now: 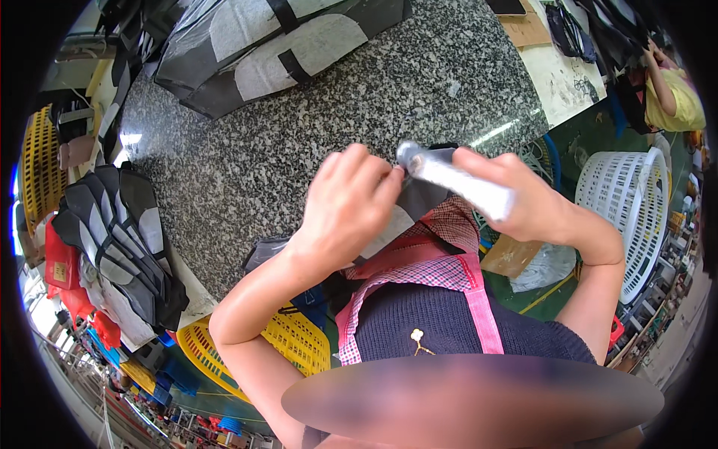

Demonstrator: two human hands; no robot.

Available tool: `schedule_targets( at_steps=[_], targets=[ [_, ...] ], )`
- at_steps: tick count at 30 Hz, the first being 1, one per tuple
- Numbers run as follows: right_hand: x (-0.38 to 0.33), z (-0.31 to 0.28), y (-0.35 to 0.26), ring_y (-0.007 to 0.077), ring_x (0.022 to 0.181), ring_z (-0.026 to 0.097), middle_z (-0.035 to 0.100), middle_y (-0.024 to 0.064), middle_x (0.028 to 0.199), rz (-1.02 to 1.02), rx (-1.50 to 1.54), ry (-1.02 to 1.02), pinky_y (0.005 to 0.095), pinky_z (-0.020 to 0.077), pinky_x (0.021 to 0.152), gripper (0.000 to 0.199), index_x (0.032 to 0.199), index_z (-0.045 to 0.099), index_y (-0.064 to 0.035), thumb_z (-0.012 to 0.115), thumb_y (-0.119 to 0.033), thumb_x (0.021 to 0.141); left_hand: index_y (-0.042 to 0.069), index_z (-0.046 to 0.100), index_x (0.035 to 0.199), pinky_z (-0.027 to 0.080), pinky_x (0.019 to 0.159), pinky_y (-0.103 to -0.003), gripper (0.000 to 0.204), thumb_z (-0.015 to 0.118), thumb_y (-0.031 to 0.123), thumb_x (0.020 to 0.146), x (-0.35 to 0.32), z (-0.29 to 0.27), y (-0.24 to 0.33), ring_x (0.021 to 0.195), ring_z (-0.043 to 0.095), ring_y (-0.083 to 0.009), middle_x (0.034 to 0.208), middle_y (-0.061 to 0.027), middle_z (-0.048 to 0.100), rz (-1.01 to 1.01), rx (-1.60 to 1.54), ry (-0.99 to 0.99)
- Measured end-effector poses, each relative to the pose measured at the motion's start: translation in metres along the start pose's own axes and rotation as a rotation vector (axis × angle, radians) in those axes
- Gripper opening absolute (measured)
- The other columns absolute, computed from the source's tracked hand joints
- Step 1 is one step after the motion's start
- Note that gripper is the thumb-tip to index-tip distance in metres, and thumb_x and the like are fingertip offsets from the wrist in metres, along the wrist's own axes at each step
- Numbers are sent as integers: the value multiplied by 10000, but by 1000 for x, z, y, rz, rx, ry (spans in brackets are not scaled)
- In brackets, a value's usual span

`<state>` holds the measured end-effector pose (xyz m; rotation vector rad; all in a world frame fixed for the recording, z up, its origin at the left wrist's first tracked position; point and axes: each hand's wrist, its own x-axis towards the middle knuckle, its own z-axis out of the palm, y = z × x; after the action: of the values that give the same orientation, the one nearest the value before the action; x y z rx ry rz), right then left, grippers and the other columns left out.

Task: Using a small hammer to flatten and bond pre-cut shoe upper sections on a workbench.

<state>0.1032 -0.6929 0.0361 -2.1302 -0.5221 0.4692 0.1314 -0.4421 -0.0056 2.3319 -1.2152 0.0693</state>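
Observation:
My right hand [527,191] is wrapped round a short tool [465,182] with a shiny whitish handle and a dark rounded end, slightly blurred; its exact kind is unclear. That rounded end points left, close to the fingertips of my left hand [350,196]. The left fingers are closed in a pinch at the upper edge of a dark grey and light grey fabric piece [425,196]. This piece lies at the table's near edge, against my apron, partly hidden behind both hands.
Beneath my hands is a speckled stone tabletop [247,161]. Stacked grey-and-black fabric pieces [299,52] lie at its far side, and another pile [123,232] sits left. A yellow basket [288,340] stands below left, a white basket [627,191] right. A person in yellow [679,101] is far right.

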Motion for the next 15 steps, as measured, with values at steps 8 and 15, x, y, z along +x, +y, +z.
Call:
schedule_targets(
  at_steps=[8,15],
  targets=[
    [3,-3,-2,374,584,556,565,207,748,6,71,8,369,442,559,188,1041,550,14,613,10,863,45,737,934,516,693,-357,215,707,61,722,-13,-5,13,807,572,-245,840,-56,633,-178,-78,9],
    [10,-2,-1,413,624,605,533,211,696,199,95,-159,397,420,528,169,1035,540,9,606,-32,884,-3,706,1006,528,694,-374,245,654,16,768,-26,-14,-2,858,592,-276,880,-83,611,-329,-354,-118]
  ],
)
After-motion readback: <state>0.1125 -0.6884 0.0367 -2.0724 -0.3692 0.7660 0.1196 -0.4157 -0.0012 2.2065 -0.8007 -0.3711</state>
